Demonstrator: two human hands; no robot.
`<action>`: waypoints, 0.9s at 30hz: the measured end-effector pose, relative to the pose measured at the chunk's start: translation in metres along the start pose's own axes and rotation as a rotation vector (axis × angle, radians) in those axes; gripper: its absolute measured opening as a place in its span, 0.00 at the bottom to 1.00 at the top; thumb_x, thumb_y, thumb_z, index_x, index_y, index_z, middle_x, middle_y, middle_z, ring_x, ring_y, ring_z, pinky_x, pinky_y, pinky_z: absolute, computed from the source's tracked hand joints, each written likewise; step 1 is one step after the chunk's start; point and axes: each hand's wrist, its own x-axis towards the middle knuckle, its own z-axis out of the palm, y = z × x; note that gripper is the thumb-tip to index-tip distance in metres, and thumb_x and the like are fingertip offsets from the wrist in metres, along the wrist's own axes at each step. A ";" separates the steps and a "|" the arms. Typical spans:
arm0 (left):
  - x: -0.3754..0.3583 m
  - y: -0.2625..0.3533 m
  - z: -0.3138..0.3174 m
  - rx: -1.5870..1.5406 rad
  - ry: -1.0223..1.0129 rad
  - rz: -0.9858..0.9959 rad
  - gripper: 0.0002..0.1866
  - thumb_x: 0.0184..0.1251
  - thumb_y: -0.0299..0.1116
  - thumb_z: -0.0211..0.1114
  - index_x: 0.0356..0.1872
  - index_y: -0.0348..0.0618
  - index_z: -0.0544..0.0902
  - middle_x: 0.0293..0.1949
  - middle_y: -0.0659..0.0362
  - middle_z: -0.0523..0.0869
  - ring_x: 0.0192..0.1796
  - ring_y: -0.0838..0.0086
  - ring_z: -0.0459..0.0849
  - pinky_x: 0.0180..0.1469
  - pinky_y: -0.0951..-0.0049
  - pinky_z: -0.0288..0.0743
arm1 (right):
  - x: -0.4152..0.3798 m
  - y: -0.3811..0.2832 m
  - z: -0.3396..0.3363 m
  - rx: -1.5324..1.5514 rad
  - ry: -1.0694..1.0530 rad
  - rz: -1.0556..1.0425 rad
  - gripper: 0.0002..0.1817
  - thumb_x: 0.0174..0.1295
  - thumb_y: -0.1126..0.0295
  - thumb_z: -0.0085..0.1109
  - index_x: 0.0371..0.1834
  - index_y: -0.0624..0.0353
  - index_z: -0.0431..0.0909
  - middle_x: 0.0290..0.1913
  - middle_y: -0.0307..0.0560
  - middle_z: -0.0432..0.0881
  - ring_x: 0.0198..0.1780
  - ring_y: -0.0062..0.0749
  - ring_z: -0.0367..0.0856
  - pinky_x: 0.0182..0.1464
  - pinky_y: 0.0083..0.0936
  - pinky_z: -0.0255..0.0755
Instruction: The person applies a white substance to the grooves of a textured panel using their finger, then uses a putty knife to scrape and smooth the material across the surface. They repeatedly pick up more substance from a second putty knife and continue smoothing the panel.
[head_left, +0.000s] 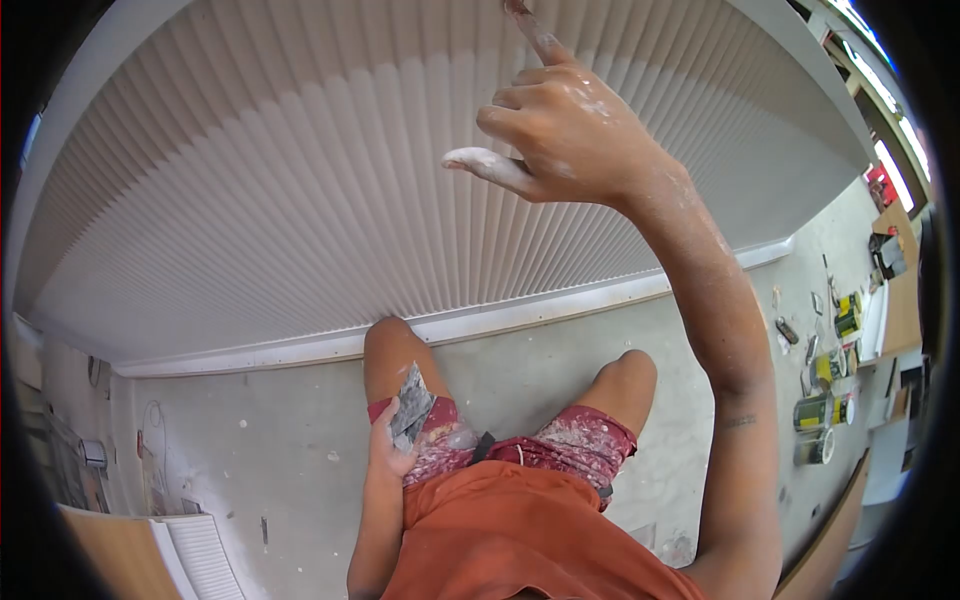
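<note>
My right hand (570, 130) is raised in front of a large white ribbed panel (400, 200). Its index finger stretches up to the ribs near the top edge of the view, the thumb sticks out to the left, and the other fingers are curled with nothing in them. White paste or dust coats the thumb and spots the knuckles. Low over my left thigh, my left hand (392, 450) grips a flat grey piece (411, 412) with a pointed end and whitish smears. Its exact kind I cannot tell.
The panel's white bottom rail (500, 318) runs along the grey floor (300, 450), just beyond my knees. Several cans (815, 412) and small tools stand or lie on the floor at right. A small ribbed panel (205, 555) and a wooden board (115, 550) are at lower left.
</note>
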 end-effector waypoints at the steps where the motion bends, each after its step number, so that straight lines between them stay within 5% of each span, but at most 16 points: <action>1: 0.001 0.000 -0.001 -0.017 -0.004 0.008 0.10 0.70 0.40 0.65 0.40 0.46 0.85 0.33 0.60 0.90 0.23 0.71 0.83 0.16 0.75 0.70 | 0.001 -0.001 0.004 -0.033 -0.050 0.028 0.37 0.73 0.43 0.47 0.06 0.54 0.74 0.07 0.40 0.68 0.11 0.37 0.73 0.78 0.61 0.46; 8: 0.008 0.003 -0.001 -0.024 0.030 0.000 0.10 0.69 0.41 0.66 0.39 0.47 0.85 0.31 0.62 0.90 0.20 0.71 0.81 0.15 0.76 0.69 | -0.001 -0.021 0.018 -0.061 -0.170 0.092 0.40 0.73 0.43 0.44 0.05 0.59 0.74 0.05 0.43 0.66 0.12 0.42 0.73 0.78 0.65 0.42; 10: 0.009 0.004 0.001 -0.016 0.049 0.006 0.10 0.68 0.42 0.67 0.39 0.47 0.85 0.31 0.62 0.89 0.20 0.72 0.80 0.15 0.76 0.69 | -0.004 -0.028 0.019 -0.072 -0.281 0.084 0.37 0.71 0.43 0.49 0.10 0.61 0.77 0.09 0.44 0.70 0.15 0.40 0.76 0.78 0.68 0.34; 27: 0.010 0.002 0.010 -0.009 0.026 0.043 0.11 0.70 0.44 0.65 0.39 0.48 0.86 0.31 0.64 0.89 0.19 0.76 0.81 0.14 0.79 0.68 | -0.069 -0.087 0.104 0.034 -0.358 0.112 0.34 0.71 0.48 0.49 0.10 0.60 0.76 0.09 0.43 0.67 0.15 0.41 0.73 0.77 0.69 0.40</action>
